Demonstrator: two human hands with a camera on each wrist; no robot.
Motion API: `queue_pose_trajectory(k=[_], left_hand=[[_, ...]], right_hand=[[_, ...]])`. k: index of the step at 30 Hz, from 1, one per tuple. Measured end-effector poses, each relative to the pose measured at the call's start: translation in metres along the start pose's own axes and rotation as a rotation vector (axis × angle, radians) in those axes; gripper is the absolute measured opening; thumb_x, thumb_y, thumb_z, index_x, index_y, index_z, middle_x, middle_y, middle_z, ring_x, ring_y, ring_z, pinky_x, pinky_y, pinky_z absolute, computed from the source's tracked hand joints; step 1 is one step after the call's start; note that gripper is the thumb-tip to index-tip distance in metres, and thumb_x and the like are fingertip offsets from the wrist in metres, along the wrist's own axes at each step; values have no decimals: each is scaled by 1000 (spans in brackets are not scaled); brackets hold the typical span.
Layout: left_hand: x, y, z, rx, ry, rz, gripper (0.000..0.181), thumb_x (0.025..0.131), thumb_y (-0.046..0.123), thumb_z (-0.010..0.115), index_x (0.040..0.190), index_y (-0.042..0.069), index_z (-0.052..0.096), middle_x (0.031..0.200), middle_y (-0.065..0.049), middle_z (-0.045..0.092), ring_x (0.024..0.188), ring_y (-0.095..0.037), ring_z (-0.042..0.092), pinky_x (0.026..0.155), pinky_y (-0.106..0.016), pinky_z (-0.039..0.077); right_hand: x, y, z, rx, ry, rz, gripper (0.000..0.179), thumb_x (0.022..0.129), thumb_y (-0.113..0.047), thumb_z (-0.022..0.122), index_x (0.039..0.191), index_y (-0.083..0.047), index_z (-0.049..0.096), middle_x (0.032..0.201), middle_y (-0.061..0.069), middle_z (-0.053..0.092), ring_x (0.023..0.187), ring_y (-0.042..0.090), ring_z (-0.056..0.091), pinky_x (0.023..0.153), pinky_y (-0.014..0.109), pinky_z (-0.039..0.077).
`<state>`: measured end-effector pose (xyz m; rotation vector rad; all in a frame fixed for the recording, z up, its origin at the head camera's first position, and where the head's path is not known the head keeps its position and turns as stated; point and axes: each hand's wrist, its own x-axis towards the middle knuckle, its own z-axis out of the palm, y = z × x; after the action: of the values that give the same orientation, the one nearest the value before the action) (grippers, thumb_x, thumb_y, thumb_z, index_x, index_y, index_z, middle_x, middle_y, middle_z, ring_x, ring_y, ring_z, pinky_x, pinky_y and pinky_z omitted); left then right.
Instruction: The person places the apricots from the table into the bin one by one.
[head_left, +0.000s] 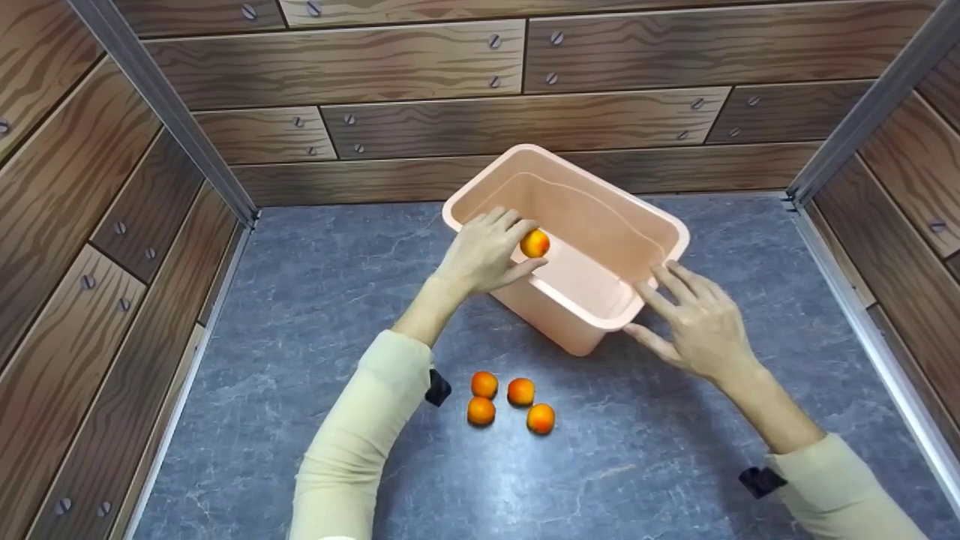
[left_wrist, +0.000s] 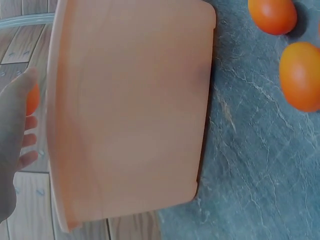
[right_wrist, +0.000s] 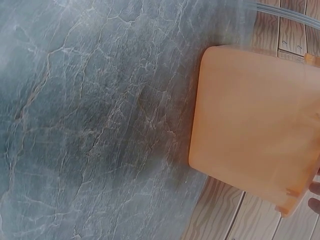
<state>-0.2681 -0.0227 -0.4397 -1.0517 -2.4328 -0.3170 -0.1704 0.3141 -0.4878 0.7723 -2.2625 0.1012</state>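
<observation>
In the head view my left hand [head_left: 481, 253] reaches over the near left rim of a pale pink plastic bin [head_left: 517, 309]. It holds a smooth orange-red round fruit [head_left: 535, 244] between thumb and fingers, above the bin's inside. From the left wrist, a sliver of that fruit [left_wrist: 33, 100] shows behind the thumb. My right hand [head_left: 705, 324] is at the bin's right corner, fingers over the rim and thumb outside; in the right wrist view only a few fingertips [right_wrist: 315, 195] show beside the rim. Several similar fruits [head_left: 520, 391] lie on the surface in front of the bin.
A grey-blue marbled surface [head_left: 337, 300] lies under everything. Walls with a wood-plank pattern [head_left: 420, 67] enclose it at the back, left and right, with metal strips [head_left: 870, 330] along the edges. The bin stands askew near the back wall.
</observation>
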Motion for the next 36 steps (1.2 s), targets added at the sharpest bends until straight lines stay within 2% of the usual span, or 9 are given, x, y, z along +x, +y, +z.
queue_pose_trajectory(k=[4,12,27,36], left_hand=[[4,-1,9,-53,-21,-37,51,98,55,67,126,12,69,116,-7,71,106,-26,66,89,-38,59],[6,-3,19,-81,-66,-96,52,99,58,63,127,14,69,119,-6,71,111,-24,66,93,-37,58],[13,-3,17,-66,-130,-126,52,99,58,62,126,13,69,122,-7,71,113,-26,65,95,-39,58],[8,-3,17,-83,-90,-96,58,100,58,62,135,12,65,126,-8,70,116,-27,67,96,-40,58]], right_hand=[[-2,0,0,-2,5,-3,75,99,-75,45,132,-14,74,133,23,72,119,47,70,89,63,58],[-3,0,0,-1,-1,6,77,100,-76,42,133,-14,73,134,23,71,120,47,69,89,64,58],[1,0,0,-1,-17,13,77,100,-76,40,133,-15,73,136,21,71,122,45,68,89,63,58],[0,0,0,12,-1,12,75,100,-76,42,133,-15,73,136,21,71,121,45,69,90,62,57]])
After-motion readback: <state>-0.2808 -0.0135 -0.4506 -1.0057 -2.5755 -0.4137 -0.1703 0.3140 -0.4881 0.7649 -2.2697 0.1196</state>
